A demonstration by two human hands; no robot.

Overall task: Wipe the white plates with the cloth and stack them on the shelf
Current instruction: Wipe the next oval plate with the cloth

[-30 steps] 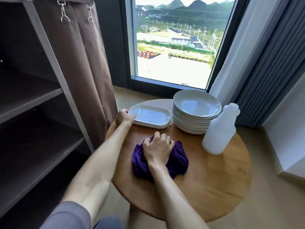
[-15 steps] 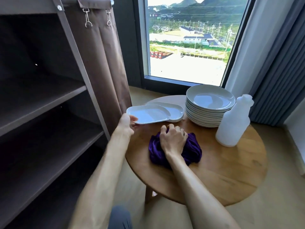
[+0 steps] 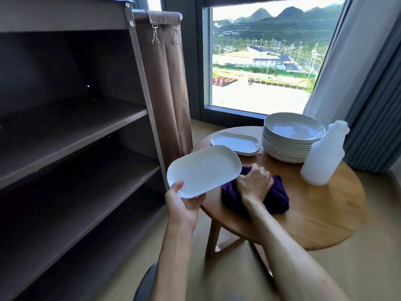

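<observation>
The left hand [image 3: 184,205] is holding an oblong white plate [image 3: 204,170] by its near end, thumb lying on the rim and fingers curled underneath, the plate hanging in the air just left of the round wooden table [image 3: 325,213] and tilted a little toward the camera. The right hand [image 3: 255,183] is bunching the purple cloth [image 3: 280,198] on the tabletop, fingers clenched into the fabric, right beside the plate's right end. Farther back, more oblong plates [image 3: 235,142] are sitting in a low pile, with a tall stack of round plates [image 3: 293,137] to their right and a white bottle [image 3: 323,155] nearer. The dark shelf [image 3: 71,131] is standing on the left, its boards showing no plates. That plate looks stiff, glazed and breakable, likely slick, so a one-ended hold is leaving it levering on the thumb; a palm under the middle would probably steady it for wiping. The cloth is soft and will mould to the dish.
</observation>
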